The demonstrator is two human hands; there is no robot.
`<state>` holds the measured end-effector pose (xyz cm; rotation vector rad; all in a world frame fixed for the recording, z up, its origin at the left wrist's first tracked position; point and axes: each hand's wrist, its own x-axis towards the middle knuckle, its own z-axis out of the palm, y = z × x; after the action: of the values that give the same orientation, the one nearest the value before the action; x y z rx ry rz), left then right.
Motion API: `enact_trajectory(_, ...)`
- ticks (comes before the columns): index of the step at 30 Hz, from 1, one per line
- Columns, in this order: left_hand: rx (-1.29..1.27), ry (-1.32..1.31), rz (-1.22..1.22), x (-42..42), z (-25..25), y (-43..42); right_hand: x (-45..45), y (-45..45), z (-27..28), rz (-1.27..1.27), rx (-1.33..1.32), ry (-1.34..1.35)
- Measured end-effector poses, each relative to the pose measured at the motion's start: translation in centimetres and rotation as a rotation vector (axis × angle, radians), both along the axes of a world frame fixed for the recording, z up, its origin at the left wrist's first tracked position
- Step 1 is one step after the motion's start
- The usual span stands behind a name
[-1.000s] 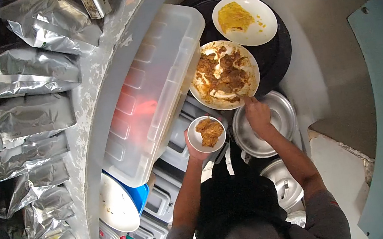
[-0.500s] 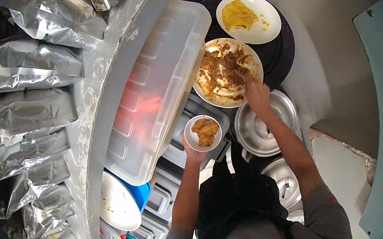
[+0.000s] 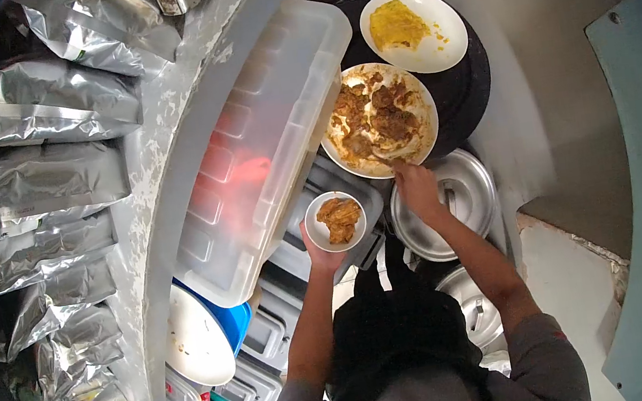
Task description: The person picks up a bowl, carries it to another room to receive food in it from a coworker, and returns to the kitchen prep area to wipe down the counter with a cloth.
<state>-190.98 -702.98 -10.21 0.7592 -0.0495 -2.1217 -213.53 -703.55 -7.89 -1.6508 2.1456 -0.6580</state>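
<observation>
My left hand (image 3: 324, 256) is closed around the side of a small white bowl (image 3: 315, 234). A lump of brown, sauce-coated food (image 3: 339, 220) lies inside that bowl. My right hand (image 3: 418, 189) is closed on the handle of a spoon (image 3: 361, 146), whose bowl end dips into the near left part of a round white plate (image 3: 433, 131). Chunks of brown food in sauce (image 3: 393, 115) cover much of this plate, with smeared white patches between them.
Beyond it, an oval plate (image 3: 456, 42) carries a folded yellow piece of food. Metal lids (image 3: 470, 179) lie under my right forearm. A translucent lidded box (image 3: 274, 100) stands at left, past it silver foil packs (image 3: 45, 108) on a shelf. A wall borders the right.
My right hand has drawn back toward me and slightly left, bringing the spoon to the plate's near edge. The brown food has been pushed into separate heaps. My left hand stays nearly still.
</observation>
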Motion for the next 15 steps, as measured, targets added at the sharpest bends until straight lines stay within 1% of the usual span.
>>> enact_trajectory(3, 0.004, -0.005, 0.003, 0.0, 0.7, 0.3, -0.5, -0.4, -0.5, -0.128, 0.033, -0.191)
enact_trajectory(6, 0.021, -0.024, 0.012, 0.1, 1.1, 0.3, -2.8, -2.1, -0.9, -0.208, -0.091, -0.195)
enact_trajectory(9, 0.004, -0.025, 0.016, 0.1, 1.2, 0.8, -4.0, -4.0, 1.8, -0.191, -0.027, -0.002)
enact_trajectory(12, -0.039, -0.028, 0.023, 0.2, 1.3, 1.4, -3.2, -3.6, 0.6, -0.002, 0.052, 0.137)
enact_trajectory(15, -0.008, -0.001, 0.038, 0.1, 1.7, 1.7, -1.2, -1.3, -1.1, -0.013, -0.009, 0.145)
